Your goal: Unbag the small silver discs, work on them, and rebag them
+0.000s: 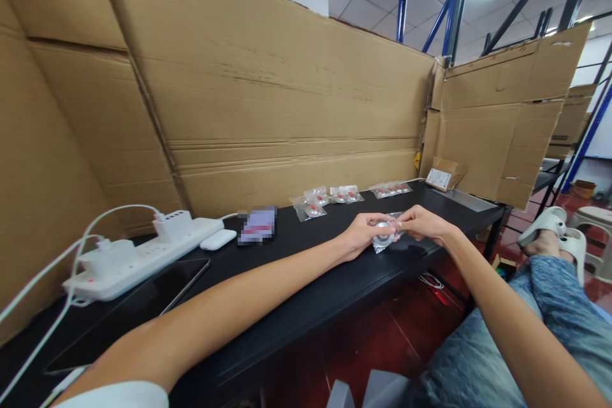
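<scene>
clear shiny packet (378, 248), round silvery bit (383, 239) inside | left hand (362, 233) + right hand (421, 223) grip: both pinched on it | partly covered, details kinda blurry tbh

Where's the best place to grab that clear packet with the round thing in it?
Probably from both sides. From the left, steady the clear packet at the rim of the round piece, whose curve gives something to press against; from the right, pinch the film lightly, as it looks thin and crinkly. The left hand and right hand sit on those sides.
</scene>
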### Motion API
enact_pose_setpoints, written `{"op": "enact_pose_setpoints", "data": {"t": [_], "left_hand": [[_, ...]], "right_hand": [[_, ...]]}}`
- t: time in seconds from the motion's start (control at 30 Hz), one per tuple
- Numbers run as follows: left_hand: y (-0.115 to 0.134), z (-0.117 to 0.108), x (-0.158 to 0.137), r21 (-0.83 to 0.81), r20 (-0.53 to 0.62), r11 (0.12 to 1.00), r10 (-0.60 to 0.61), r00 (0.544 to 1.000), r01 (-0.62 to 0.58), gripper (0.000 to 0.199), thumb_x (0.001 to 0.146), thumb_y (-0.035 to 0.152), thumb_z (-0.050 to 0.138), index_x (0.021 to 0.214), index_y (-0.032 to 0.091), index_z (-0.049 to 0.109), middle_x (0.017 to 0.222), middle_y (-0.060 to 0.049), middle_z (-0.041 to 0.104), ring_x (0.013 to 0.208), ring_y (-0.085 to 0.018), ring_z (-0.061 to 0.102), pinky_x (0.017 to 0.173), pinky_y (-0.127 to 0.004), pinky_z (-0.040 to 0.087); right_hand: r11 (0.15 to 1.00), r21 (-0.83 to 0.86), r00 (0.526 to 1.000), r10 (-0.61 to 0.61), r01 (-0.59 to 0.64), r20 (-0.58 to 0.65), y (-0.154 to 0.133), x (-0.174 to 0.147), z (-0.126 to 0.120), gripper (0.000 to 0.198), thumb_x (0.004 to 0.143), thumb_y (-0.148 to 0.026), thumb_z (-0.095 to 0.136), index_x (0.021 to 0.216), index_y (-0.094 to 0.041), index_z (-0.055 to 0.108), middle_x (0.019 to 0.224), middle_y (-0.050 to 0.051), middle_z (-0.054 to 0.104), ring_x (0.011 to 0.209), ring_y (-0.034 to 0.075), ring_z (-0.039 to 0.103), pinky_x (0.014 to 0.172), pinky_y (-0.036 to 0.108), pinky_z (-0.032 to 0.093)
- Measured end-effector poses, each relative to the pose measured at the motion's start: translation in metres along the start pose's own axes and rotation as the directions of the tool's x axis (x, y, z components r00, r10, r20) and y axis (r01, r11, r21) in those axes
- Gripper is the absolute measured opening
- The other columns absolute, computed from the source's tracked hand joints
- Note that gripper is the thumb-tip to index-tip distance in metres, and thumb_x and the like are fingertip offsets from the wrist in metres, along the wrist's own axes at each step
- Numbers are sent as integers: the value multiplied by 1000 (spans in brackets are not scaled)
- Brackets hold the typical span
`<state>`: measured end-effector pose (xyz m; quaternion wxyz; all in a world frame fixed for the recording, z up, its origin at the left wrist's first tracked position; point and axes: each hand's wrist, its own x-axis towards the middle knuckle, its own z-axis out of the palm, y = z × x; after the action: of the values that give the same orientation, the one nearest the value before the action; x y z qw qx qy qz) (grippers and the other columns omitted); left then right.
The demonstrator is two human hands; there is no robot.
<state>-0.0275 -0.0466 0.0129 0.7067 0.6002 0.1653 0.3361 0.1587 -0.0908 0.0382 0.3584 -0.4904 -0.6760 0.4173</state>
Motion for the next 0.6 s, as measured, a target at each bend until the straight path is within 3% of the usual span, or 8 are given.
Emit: {"op": "enact_pose_setpoints", "data": {"t": [0.1, 0.17, 0.23, 0.27, 0.33, 0.4, 0.47, 0.6], "left_hand": [[1, -2, 4, -51, -69, 998, 33, 997, -37, 43, 60, 20, 85, 97, 9, 68, 87, -11, 72, 75, -19, 70, 79, -32, 54], [1, -5, 7, -86, -161, 995, 43, 986, -58, 41, 59, 19, 85, 95, 10, 66, 84, -9, 72, 73, -18, 70, 77, -32, 55], [0, -9, 10, -120, -261, 989, 49, 964, -83, 39, 58, 17, 85, 91, 11, 64, 79, -7, 71, 71, -19, 70, 74, -32, 55], [0, -11, 11, -132, -305, 986, 54, 951, -98, 38, 57, 16, 84, 89, 12, 63, 76, -6, 71, 71, -19, 70, 72, -31, 55], [0, -16, 13, -129, -364, 983, 77, 928, -132, 35, 56, 17, 84, 84, 12, 62, 72, -4, 69, 68, -17, 69, 68, -29, 54], [0, -20, 14, -89, -387, 985, 101, 917, -146, 34, 56, 20, 84, 81, 12, 62, 72, -4, 69, 64, -15, 66, 62, -26, 52], [0, -23, 15, -24, -379, 988, 133, 916, -154, 34, 57, 24, 84, 80, 12, 63, 74, -4, 69, 63, -13, 64, 59, -24, 49], [0, -30, 16, 152, -364, 968, 241, 900, -197, 31, 59, 29, 83, 78, 13, 65, 76, -4, 69, 70, -13, 64, 65, -24, 49]], "right_hand": [[976, 177, 966, -78, 124, -247, 0, 3, 1, 45, 68, -57, 72, 82, -14, 72, 47, -7, 38, 43, 4, 23, 41, 22, 16], [931, 286, 885, -73, 225, -459, 2, 6, 3, 46, 69, -58, 71, 89, -16, 69, 54, -6, 43, 43, 4, 28, 40, 20, 20], [911, 332, 828, -16, 243, -560, 4, 8, 8, 46, 66, -58, 73, 88, -18, 66, 65, -2, 53, 46, 5, 38, 40, 20, 27], [918, 335, 831, 9, 214, -556, 6, 10, 11, 46, 64, -57, 75, 86, -18, 65, 72, 0, 58, 50, 6, 44, 42, 20, 31], [942, 306, 888, 20, 137, -459, 10, 13, 20, 46, 61, -54, 79, 84, -17, 64, 80, 4, 63, 57, 10, 53, 46, 22, 38], [956, 260, 941, -43, 137, -336, 14, 17, 31, 43, 59, -50, 81, 79, -15, 65, 77, 6, 65, 63, 13, 57, 51, 23, 42], [948, 242, 925, -109, 207, -365, 17, 22, 40, 41, 59, -50, 80, 74, -15, 64, 71, 5, 64, 65, 14, 58, 55, 24, 44], [930, 180, 821, -177, 320, -543, 23, 33, 46, 40, 62, -53, 76, 74, -17, 64, 71, 4, 64, 64, 15, 57, 57, 26, 45]]}}
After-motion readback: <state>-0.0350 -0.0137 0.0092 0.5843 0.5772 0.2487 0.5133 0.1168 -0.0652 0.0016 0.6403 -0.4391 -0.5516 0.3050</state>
